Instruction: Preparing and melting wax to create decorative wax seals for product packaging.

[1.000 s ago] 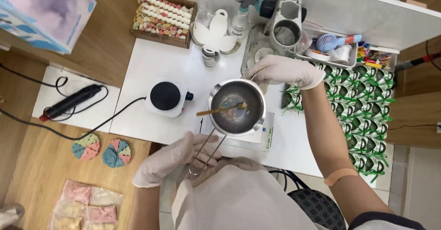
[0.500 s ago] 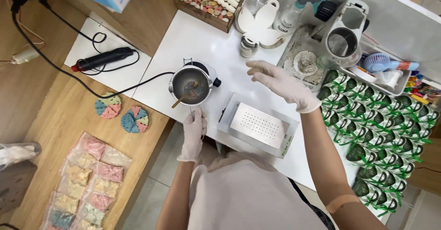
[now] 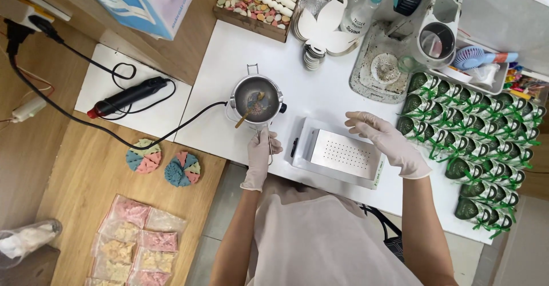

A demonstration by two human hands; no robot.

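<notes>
One small steel pot [image 3: 257, 98] with one wooden stick [image 3: 249, 111] in it sits on the white counter [image 3: 229, 57]. One flat steel scale [image 3: 337, 154] lies near the counter's front edge. Two round multicoloured segmented discs [image 3: 144, 155] lie on the wooden board at the left, beside roughly seven clear bags of pastel pieces [image 3: 132, 238], though the frame cuts some off. One black heat gun [image 3: 127, 96] and one spray bottle [image 3: 366, 9] are there too.

The gloved left hand [image 3: 260, 152] grips the wire handle of a small steel melting pot [image 3: 256, 98] sitting on a white hot plate, a wooden stick [image 3: 249, 113] inside. The gloved right hand [image 3: 384, 140] hovers open over a perforated steel scale [image 3: 337, 152] on the white counter [image 3: 229, 57].
</notes>
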